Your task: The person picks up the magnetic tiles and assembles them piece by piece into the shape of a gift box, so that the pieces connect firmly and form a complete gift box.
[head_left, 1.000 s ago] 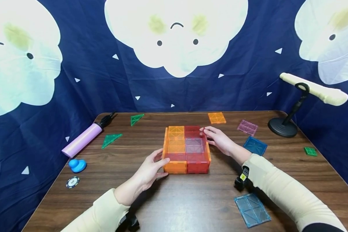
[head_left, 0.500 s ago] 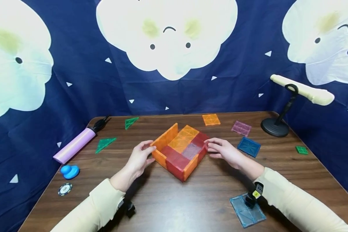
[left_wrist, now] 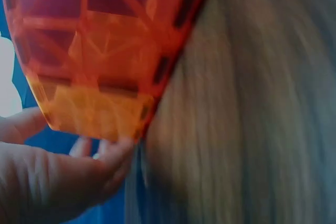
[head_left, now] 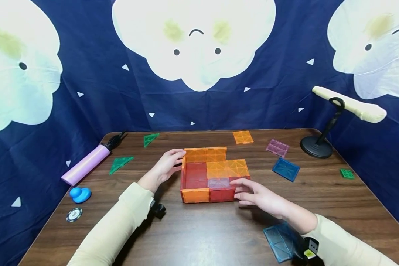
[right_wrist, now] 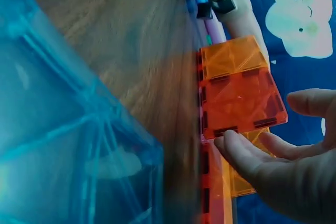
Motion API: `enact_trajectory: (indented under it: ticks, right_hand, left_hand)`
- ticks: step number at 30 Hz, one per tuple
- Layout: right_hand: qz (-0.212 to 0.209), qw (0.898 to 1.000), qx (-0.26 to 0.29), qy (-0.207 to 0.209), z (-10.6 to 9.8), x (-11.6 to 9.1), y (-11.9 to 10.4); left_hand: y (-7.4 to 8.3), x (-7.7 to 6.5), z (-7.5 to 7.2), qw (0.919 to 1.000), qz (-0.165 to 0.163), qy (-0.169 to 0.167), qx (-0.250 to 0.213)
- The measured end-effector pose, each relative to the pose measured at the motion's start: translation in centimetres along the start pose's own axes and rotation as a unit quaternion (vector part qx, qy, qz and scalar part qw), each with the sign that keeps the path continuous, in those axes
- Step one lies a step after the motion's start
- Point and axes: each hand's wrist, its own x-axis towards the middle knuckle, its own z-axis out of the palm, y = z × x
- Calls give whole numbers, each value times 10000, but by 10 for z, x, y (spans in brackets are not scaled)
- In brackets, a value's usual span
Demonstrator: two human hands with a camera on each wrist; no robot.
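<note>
A shallow box of orange, red and purple magnetic tiles (head_left: 195,195) sits mid-table, with upright tiles along its back, left and front. Its right rear floor tiles (head_left: 238,168) lie flat, with no wall beside them. My left hand (head_left: 164,166) holds the box at the back left corner; in the left wrist view, thumb and fingers are around the end of an orange tile (left_wrist: 94,111). At the front right corner is my right hand (head_left: 257,194), fingers loosely bent and spread. The right wrist view has those fingertips right at the lower edge of a red tile (right_wrist: 241,98).
A grey-blue tile (head_left: 279,240) lies under my right wrist. Blue (head_left: 286,169), purple (head_left: 277,147) and orange (head_left: 243,137) tiles lie behind, near a microphone stand (head_left: 316,147). On the left are green triangles (head_left: 120,164), a purple cylinder (head_left: 86,164), a blue duck (head_left: 80,194) and a poker chip (head_left: 74,214).
The tile box has been turned on the table, so its unwalled corner now points to the back right. My left hand moved to the back corner, my right hand towards the front.
</note>
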Motion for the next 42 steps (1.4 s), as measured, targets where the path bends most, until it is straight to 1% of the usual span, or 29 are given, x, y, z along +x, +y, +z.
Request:
enact_trajectory:
  ticks: [2, 3, 5, 6, 8, 10, 12, 13, 14, 16, 21, 24, 27, 30, 32, 36, 42]
  right_hand:
    - [4, 9997, -91, 216, -4, 1, -1]
    - [32, 9991, -100, 409, -8, 2, -1]
    - [101, 9965, -63, 828, -20, 6, 0]
    - [152, 9947, -37, 1016, -27, 8, 2]
    - [271, 9924, 81, 1198, -41, 12, 7]
    - [381, 9912, 191, 1250, -51, 16, 12]
    - [449, 9910, 271, 1233, -56, 19, 15]
    - [450, 9906, 311, 1252, -56, 19, 16]
    - [426, 9903, 356, 1276, -56, 20, 16]
    - [392, 9888, 414, 1377, -54, 22, 17]
    - [142, 9836, 640, 1680, -49, 25, 15]
    - [-108, 9821, 737, 1730, -48, 27, 12]
    - [-338, 9824, 766, 1667, -49, 31, 9]
    - [-443, 9840, 850, 1503, -47, 39, 6]
    - [-400, 9853, 951, 1361, -46, 43, 5]
    - [-316, 9877, 993, 1162, -40, 49, 1]
    - [-207, 9914, 759, 1050, -32, 58, -1]
  left_hand:
    - [0, -3, 2, 9998, -170, 55, -86]
    - [0, -7, 4, 9996, -256, 81, -104]
    - [-2, -18, 5, 9991, -384, 62, -151]
    - [-3, -24, 6, 9989, -424, -4, -179]
    - [-6, -39, 6, 9984, -437, -262, -228]
    - [-10, -53, 6, 9972, -384, -566, -305]
    - [-13, -61, 6, 9950, -318, -863, -381]
    - [-13, -63, 6, 9939, -287, -983, -405]
    - [-13, -64, 6, 9931, -261, -1069, -408]
    - [-12, -65, 6, 9926, -245, -1125, -397]
    - [-14, -66, 3, 9935, -348, -1005, -407]
    - [-14, -64, 1, 9942, -391, -951, -303]
    - [-13, -62, 1, 9951, -401, -900, 70]
    - [-11, -59, -1, 9950, -404, -842, 361]
    - [-10, -58, -2, 9945, -414, -871, 400]
    - [-11, -56, -3, 9940, -392, -968, 324]
    - [-12, -56, -4, 9939, -344, -1028, 225]
